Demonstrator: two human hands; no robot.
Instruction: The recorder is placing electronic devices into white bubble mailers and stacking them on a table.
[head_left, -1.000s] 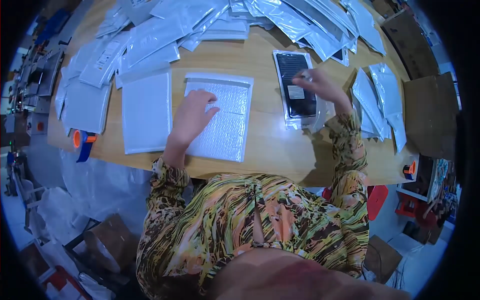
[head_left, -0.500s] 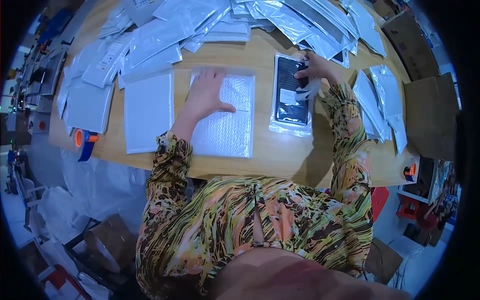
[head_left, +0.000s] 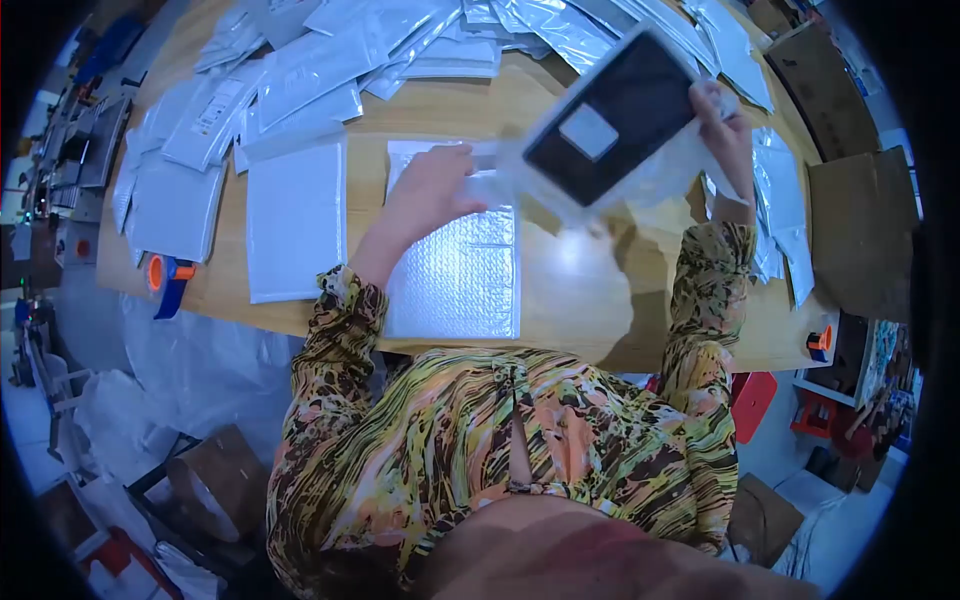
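A white padded mailer (head_left: 455, 285) with a bubble texture lies flat in front of me. My left hand (head_left: 430, 195) is at its upper end, fingers curled round the opening and thumb apart below them. Part of the flap there is blurred. My right hand (head_left: 720, 125) grips the right end of a flat black item in a clear plastic bag (head_left: 630, 110). It is held up over the table, tilted, with a white label (head_left: 589, 132) on its face. Which item is inside the bag I cannot make out.
Another white mailer (head_left: 297, 225) lies to the left. Filled mailers pile up at the far side (head_left: 320, 75) and at the right (head_left: 780, 190). Orange-and-blue tape dispensers sit at the left edge (head_left: 170, 285) and right edge (head_left: 820, 343). A cardboard box (head_left: 860, 230) stands on the right.
My right hand has lifted the bagged black item off the table and tilted it toward the mailer. My left hand has gone from lying spread to curled, and the mailer has slid slightly nearer.
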